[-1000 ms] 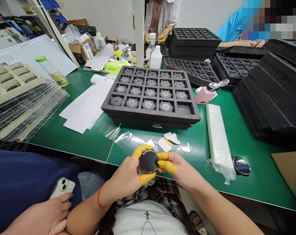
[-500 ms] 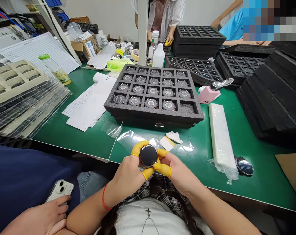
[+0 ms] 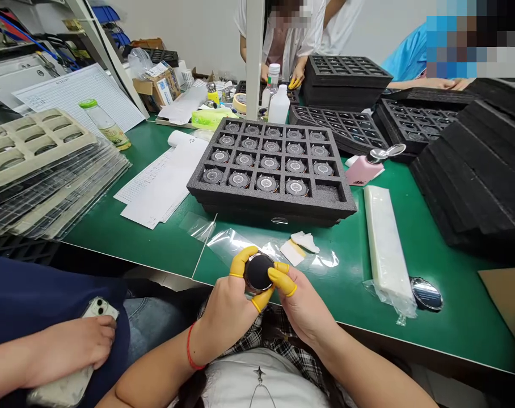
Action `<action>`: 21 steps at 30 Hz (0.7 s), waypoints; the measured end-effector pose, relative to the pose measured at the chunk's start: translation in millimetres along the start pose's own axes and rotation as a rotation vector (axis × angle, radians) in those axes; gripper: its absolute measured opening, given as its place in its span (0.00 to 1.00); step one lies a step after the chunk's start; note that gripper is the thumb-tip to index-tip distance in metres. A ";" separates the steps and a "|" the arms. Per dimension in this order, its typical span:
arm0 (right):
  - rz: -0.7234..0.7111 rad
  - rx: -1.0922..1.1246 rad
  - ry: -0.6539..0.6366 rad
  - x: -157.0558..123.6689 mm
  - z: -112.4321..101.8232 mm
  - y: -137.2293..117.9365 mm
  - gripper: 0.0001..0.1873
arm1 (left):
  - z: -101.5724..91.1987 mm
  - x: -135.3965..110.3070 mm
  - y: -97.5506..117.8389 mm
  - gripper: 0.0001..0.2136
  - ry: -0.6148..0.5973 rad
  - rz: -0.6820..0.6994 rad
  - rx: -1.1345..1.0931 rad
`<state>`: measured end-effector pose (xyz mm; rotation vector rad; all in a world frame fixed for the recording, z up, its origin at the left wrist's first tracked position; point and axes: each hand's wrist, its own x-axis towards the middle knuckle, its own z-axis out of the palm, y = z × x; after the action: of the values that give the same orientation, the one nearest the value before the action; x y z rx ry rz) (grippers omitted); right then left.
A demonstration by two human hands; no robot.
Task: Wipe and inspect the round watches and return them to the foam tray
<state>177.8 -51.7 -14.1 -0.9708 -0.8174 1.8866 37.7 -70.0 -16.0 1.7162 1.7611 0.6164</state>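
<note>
A round black watch body point(image 3: 258, 272) is pinched between both my hands just over the near edge of the green table point(image 3: 155, 238). My left hand point(image 3: 229, 300) grips it from the left with yellow finger cots on thumb and forefinger. My right hand point(image 3: 298, 303) holds it from the right, its yellow-capped fingers over the rim. Straight ahead lies a black foam tray point(image 3: 340, 204) with several round watch bodies face up in its cells; the near-right cell is empty.
Clear film bags point(image 3: 232, 241) and white wipes point(image 3: 304, 241) lie beyond my hands. A long white packet point(image 3: 385, 243) and a round dark disc point(image 3: 427, 293) lie right; a pink dispenser bottle point(image 3: 362, 170) behind them. Black foam stacks point(image 3: 474, 170) right, plastic trays point(image 3: 40, 170) left. A neighbour's hand holds a phone point(image 3: 93, 309).
The view tilted slightly. My right fingers slid further over the watch body's rim and my hands turned it a little; the neighbour's hand closed over the phone.
</note>
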 end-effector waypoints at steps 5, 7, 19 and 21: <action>-0.012 -0.005 -0.049 -3.8 -0.7 -1.9 0.14 | 1.1 0.8 -1.2 0.06 -0.021 -0.030 0.035; -0.018 0.006 -0.073 -4.3 -0.5 -1.9 0.15 | 1.3 0.8 -2.4 0.05 -0.007 -0.033 0.060; 0.004 0.028 -0.015 0.4 0.8 2.2 0.11 | 1.3 1.3 0.7 0.06 0.022 0.009 -0.038; 0.012 0.015 -0.029 -0.8 -0.1 0.2 0.11 | 0.6 2.2 1.0 0.06 0.009 -0.005 -0.051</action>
<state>178.0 -52.4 -14.1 -0.9427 -0.8146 1.9183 38.9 -67.8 -16.0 1.6766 1.7407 0.6620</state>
